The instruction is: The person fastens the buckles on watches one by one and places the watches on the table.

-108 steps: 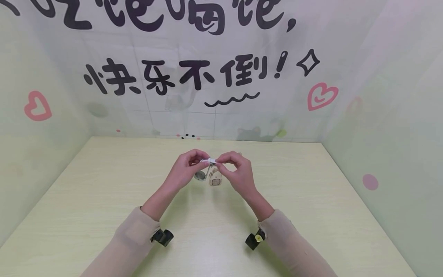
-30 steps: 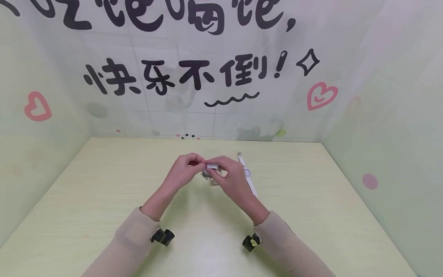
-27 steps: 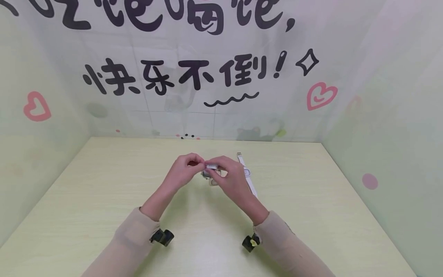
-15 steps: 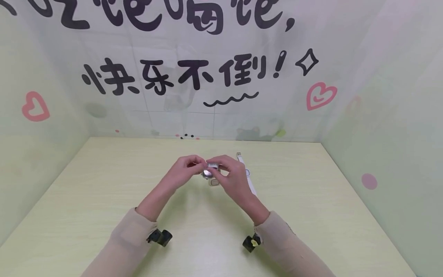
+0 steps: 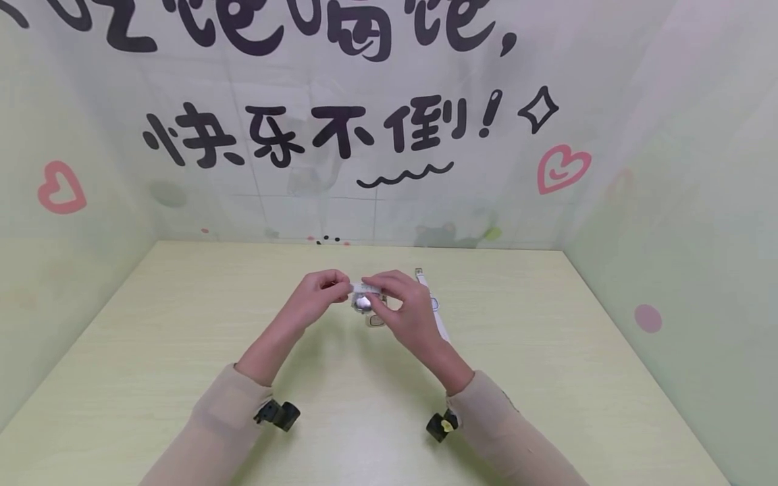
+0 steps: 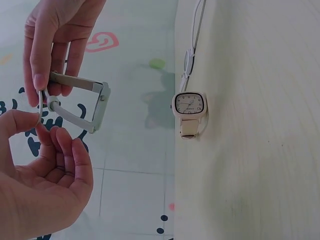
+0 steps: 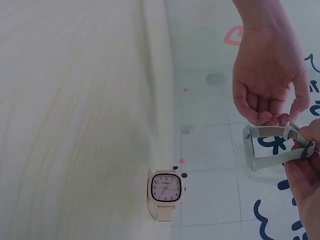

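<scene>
A pale wristwatch (image 7: 272,162), its strap closed into a loop, hangs in the air between both hands. My left hand (image 5: 319,295) pinches the loose strap tip between thumb and forefinger; its other fingers are curled, as the left wrist view shows. From the other side, my right hand (image 5: 406,300) holds the strap with thumb and fingers near a small strap keeper (image 6: 52,103). In the head view the shiny watch case (image 5: 362,303) shows under the fingers. Just below it, a cream watch with a squarish dial (image 6: 190,104) sits on the table, partly covered in the head view.
A white watch (image 5: 435,304) lies stretched out on the light wooden table (image 5: 516,358), right beside my right hand. Printed cloth walls (image 5: 292,202) enclose the table at the back and both sides. A small black camera (image 5: 282,415) is strapped at each wrist.
My right hand has shifted left and down from its earliest position, uncovering the white watch. Lately my left hand has drawn slightly left, and more strap shows between the hands.
</scene>
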`<action>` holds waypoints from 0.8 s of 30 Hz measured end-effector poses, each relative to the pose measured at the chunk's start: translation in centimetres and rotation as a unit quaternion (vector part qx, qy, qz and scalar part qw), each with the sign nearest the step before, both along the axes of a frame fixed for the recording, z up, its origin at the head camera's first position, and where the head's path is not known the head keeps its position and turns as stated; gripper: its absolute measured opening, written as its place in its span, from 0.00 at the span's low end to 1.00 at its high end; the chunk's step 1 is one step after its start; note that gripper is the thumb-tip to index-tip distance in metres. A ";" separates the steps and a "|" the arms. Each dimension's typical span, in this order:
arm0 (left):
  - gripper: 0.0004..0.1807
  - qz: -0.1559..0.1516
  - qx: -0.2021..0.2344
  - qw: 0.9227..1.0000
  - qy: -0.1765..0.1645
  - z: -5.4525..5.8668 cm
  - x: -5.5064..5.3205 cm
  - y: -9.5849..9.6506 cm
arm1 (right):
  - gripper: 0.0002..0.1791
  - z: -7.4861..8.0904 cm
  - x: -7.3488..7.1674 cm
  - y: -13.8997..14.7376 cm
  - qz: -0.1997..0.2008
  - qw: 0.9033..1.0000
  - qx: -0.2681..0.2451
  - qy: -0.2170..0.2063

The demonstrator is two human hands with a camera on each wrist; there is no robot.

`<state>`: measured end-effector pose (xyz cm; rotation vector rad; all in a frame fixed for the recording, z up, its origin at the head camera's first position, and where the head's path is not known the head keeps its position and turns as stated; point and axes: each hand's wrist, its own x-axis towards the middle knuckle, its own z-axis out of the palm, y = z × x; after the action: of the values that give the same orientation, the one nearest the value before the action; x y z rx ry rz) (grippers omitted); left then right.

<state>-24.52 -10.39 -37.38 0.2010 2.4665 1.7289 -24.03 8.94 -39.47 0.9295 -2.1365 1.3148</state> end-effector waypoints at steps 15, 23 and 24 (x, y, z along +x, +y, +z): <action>0.13 -0.004 0.035 0.999 -0.005 -0.1 0.1 -0.5 | 0.12 0.1 -0.1 0.0 0.012 1.000 -0.014 -0.016; 0.11 -0.022 0.044 0.999 0.018 -0.5 0.2 -0.5 | 0.11 0.1 -0.1 0.1 0.009 0.998 -0.046 -0.037; 0.10 -0.020 0.047 0.998 0.024 -0.5 0.2 -0.5 | 0.11 0.1 -0.1 0.1 0.009 0.998 -0.052 -0.041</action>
<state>-24.32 -10.85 -37.85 0.3037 2.3986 1.8454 -24.12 9.04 -39.33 0.8696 -2.1027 1.4811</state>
